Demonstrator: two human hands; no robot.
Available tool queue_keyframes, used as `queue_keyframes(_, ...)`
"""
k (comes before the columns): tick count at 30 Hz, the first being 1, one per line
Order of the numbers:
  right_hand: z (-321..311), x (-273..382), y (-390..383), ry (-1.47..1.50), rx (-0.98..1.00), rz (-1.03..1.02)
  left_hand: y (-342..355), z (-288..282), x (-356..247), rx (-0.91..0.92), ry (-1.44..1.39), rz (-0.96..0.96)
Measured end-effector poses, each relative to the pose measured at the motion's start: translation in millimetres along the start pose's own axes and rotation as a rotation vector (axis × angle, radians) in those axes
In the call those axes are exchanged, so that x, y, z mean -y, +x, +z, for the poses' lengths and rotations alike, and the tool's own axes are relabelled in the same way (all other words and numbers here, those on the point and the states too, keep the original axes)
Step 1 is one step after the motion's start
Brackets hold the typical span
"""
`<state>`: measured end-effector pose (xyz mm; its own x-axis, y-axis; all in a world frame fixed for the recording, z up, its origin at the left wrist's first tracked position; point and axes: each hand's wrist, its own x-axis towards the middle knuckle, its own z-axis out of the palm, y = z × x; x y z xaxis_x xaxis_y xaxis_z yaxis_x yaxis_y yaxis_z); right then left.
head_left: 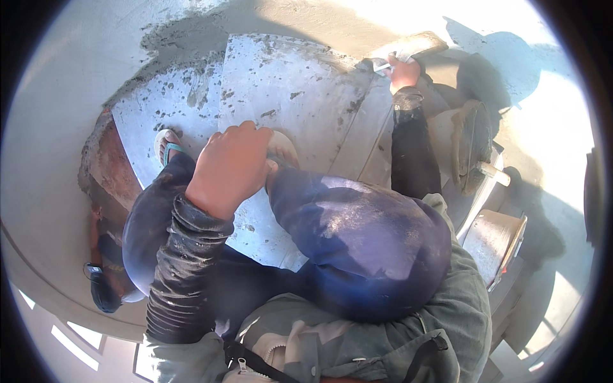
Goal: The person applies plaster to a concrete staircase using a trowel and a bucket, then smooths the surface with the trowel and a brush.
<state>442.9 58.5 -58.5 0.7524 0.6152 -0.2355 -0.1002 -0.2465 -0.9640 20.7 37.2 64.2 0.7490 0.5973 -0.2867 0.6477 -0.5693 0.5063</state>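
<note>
My right hand [403, 73] reaches forward at the upper right, its fingers wrapped round the pale handle of a plastering float [418, 45]. The float's long face is coated with mortar and lies against the wet grey mortar [306, 19] along the wall. My left hand [233, 167] is curled into a fist above my bent knees, its back toward me. Its fingertips are hidden, so anything inside cannot be made out. Under my sandalled feet lie pale boards [287, 89] spattered with mortar.
To my right stand a mortar-crusted round container [472, 147], a pale bar with a crosspiece [485, 185] and a metal bucket [493, 242]. At the left, past the boards' edge, is a reddish-brown opening [112, 156]. Below there, a dark cap [102, 290] shows, seemingly another person's.
</note>
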Motion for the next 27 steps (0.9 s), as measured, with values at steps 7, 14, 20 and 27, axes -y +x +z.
queue_keyframes(7,-38.0,-20.6,49.7,-0.221,-0.044,-0.054,2.1,3.5,-6.8,-0.035,-0.028,0.048)
queue_keyframes(14,-23.6,3.0,7.3,0.021,-0.055,-0.037,-9.6,4.2,-0.2,0.013,-0.002,-0.018)
queue_keyframes(20,-137.9,-33.7,119.5,-0.928,0.252,-0.655,8.8,-6.0,-14.9,-0.104,-0.066,0.125)
queue_keyframes(27,-43.2,-26.9,30.1,0.062,0.057,0.246,-5.5,-0.7,-2.5,-0.083,-0.066,0.065)
